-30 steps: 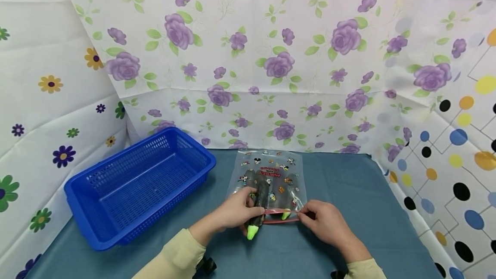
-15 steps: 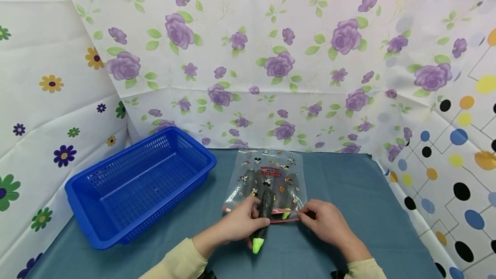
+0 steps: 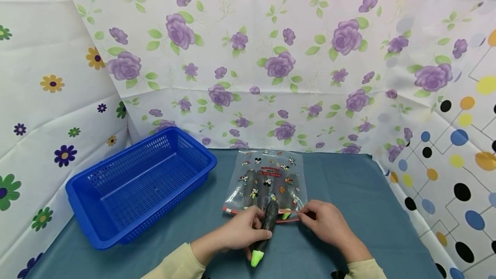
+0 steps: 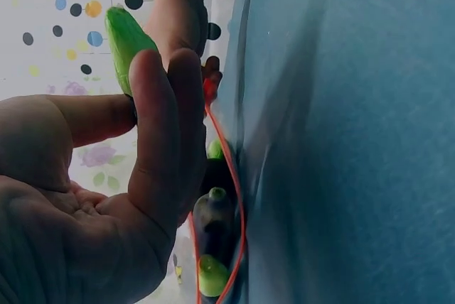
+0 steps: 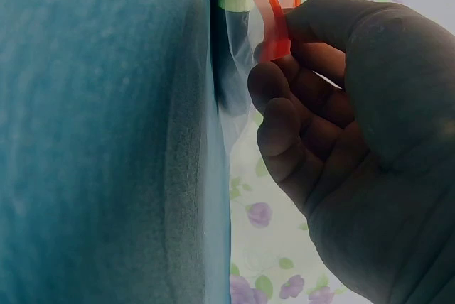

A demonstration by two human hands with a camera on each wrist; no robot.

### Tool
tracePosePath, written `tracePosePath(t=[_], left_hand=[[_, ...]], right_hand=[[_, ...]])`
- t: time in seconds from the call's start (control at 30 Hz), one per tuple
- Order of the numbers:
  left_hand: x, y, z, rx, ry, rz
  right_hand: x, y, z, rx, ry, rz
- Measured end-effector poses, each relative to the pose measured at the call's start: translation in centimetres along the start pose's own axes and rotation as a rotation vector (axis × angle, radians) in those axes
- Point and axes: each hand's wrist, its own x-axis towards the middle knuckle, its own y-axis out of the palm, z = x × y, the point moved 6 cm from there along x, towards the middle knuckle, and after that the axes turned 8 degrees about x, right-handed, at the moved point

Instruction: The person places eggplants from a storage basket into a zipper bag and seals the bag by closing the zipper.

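A long dark eggplant point(image 3: 271, 216) with a bright green stem end lies slantwise in my left hand point(image 3: 242, 230), gripped between thumb and fingers. Its stem end points toward me, its dark tip overlapping the mouth of a clear zip bag point(image 3: 279, 158) with cartoon prints. In the left wrist view the green end point(image 4: 128, 41) sticks up beyond my fingers. Inside the bag are three more eggplants point(image 4: 213, 222), framed by the parted red zip strip. My right hand point(image 3: 324, 222) pinches the strip's right end point(image 5: 276, 45), fingers curled beneath.
A blue perforated basket point(image 3: 143, 223) stands on the left of the blue-green tablecloth point(image 3: 341, 180). Flowered cloth point(image 3: 248, 55) hangs behind the table, and a dotted cloth point(image 3: 445, 175) hangs on the right.
My left hand has drawn the eggplant toward me and slightly right, so it covers less of the bag. The bag's left corner has come into sight. My right hand stays put.
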Motion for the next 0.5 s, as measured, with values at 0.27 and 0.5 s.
tracePosePath(t=[0.27,0.5], left_hand=[[-0.5,1.0,0.6,-0.031,-0.021,0.1],[-0.6,1.4,0.9,-0.036,-0.055,0.164]], right_hand=[[0.0,0.0,0.1,-0.002,-0.003,0.002],[0.0,0.0,0.1,-0.006,0.004,0.003]])
